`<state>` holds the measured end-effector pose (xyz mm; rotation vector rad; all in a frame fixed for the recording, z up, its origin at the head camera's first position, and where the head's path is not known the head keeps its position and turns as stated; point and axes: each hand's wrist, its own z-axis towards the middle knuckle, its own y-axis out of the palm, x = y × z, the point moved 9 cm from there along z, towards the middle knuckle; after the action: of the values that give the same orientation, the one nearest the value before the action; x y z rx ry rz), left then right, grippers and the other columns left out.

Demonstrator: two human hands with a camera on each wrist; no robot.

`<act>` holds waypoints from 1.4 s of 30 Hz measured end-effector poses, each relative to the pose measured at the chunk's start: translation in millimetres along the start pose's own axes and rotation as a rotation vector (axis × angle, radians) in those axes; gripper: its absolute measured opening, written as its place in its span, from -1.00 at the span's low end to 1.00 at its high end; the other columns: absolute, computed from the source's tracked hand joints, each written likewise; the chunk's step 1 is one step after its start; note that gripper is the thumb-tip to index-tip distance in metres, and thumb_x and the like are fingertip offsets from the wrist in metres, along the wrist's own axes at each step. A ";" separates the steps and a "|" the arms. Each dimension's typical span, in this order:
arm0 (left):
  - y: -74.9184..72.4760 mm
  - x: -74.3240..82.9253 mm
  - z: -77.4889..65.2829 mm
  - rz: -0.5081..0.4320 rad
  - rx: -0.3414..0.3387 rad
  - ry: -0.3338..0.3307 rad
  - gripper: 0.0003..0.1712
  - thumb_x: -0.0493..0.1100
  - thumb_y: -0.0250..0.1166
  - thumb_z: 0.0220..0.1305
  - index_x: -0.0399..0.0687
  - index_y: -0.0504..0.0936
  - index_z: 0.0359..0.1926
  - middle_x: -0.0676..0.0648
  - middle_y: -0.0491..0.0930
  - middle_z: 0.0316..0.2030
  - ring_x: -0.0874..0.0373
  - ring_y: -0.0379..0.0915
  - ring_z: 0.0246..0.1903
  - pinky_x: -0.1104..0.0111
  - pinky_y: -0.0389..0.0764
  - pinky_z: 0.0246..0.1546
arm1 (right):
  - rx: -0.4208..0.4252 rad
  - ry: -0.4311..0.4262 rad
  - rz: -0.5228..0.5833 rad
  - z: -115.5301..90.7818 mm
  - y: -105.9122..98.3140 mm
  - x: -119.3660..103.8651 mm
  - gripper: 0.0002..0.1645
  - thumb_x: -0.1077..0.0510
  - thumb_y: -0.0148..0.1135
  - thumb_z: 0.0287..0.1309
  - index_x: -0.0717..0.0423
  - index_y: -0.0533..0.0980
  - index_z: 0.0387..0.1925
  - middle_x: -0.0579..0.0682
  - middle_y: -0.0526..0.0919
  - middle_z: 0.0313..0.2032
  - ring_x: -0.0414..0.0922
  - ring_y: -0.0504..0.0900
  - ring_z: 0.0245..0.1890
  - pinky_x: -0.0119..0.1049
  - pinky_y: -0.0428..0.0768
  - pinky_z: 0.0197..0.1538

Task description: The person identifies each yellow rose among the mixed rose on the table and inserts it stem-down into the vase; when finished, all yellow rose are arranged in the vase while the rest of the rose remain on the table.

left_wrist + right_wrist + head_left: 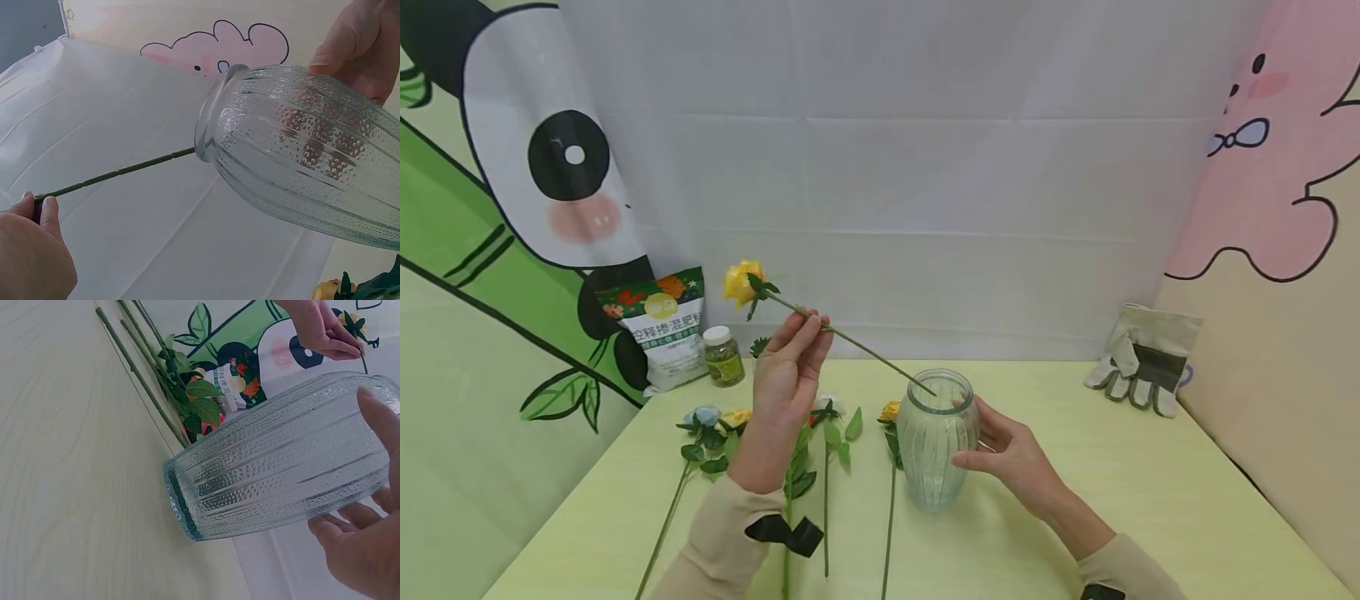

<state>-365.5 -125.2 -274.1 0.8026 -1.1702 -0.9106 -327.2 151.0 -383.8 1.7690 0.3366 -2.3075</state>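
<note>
My left hand (787, 358) pinches the green stem of a yellow rose (744, 282) between thumb and fingers, with the bloom up and to the left. The stem's lower end overlaps the mouth of a ribbed clear glass vase (937, 467); in the left wrist view the stem (125, 170) runs to the vase's rim. With fingers behind and thumb in front, my right hand (1011, 458) holds the vase by its right side. The vase stands upright on the table, and its dimpled glass (269, 462) fills the middle of the right wrist view.
More flowers lie left of the vase: a blue one (702, 417), a white one (829, 403) and yellow ones, including one (890, 412) beside the vase. A fertilizer bag (666, 333) and a white-lidded jar (723, 357) stand back left. Work gloves (1142, 358) lean at the back right.
</note>
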 end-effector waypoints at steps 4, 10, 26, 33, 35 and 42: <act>-1.2 -7.1 0.5 0.060 0.006 0.004 -0.69 -0.56 0.16 0.33 -0.22 0.78 -0.33 -0.13 0.73 -0.29 0.03 0.72 -0.23 0.28 0.64 0.00 | -0.004 -0.006 0.002 0.6 0.8 -0.1 0.13 0.27 0.51 0.06 0.19 0.05 0.54 0.21 0.15 0.48 0.17 0.26 0.41 -0.25 0.46 0.27; -1.3 -21.1 1.6 0.139 0.005 0.009 -0.62 -0.58 0.12 0.35 -0.18 0.79 -0.36 -0.12 0.74 -0.31 0.04 0.72 -0.24 0.26 0.64 0.00 | 0.007 0.001 0.005 -0.1 0.1 0.1 0.14 0.28 0.51 0.05 0.21 0.04 0.54 0.20 0.19 0.47 0.16 0.27 0.40 -0.25 0.47 0.26; -5.3 -55.2 0.0 0.225 0.003 -0.015 -0.52 -0.65 0.10 0.31 -0.12 0.80 -0.45 -0.10 0.74 -0.36 0.06 0.73 -0.29 0.24 0.69 -0.09 | 0.011 0.003 -0.015 0.9 -0.2 1.1 0.13 0.28 0.50 0.07 0.23 0.03 0.54 0.19 0.18 0.47 0.16 0.27 0.41 -0.26 0.47 0.26; -4.3 -62.8 -2.9 0.295 -0.009 -0.025 -0.51 -0.64 0.14 0.29 -0.07 0.80 -0.48 -0.08 0.74 -0.34 0.06 0.73 -0.30 0.24 0.68 -0.07 | 0.018 0.008 -0.004 -0.5 -0.6 0.6 0.14 0.26 0.51 0.06 0.21 0.04 0.54 0.18 0.19 0.47 0.14 0.27 0.41 -0.25 0.48 0.26; -3.8 -64.2 -4.2 0.332 -0.016 -0.026 -0.52 -0.64 0.17 0.27 -0.05 0.80 -0.48 -0.07 0.74 -0.34 0.07 0.74 -0.30 0.23 0.68 -0.06 | 0.019 0.009 -0.005 -0.5 -0.6 0.7 0.15 0.26 0.51 0.06 0.22 0.03 0.54 0.18 0.19 0.47 0.14 0.27 0.41 -0.25 0.47 0.27; 0.6 -68.0 -8.0 0.488 -0.042 0.006 -0.57 -0.63 0.29 0.16 -0.03 0.77 -0.51 -0.05 0.75 -0.39 0.10 0.74 -0.31 0.19 0.64 0.04 | 0.023 0.015 -0.021 -0.2 -0.5 1.3 0.14 0.25 0.51 0.07 0.21 0.03 0.54 0.19 0.22 0.46 0.14 0.28 0.40 -0.24 0.45 0.28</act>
<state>-367.0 -63.0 -302.5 0.4524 -1.2623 -0.5249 -327.5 151.5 -385.1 1.8033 0.3339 -2.3221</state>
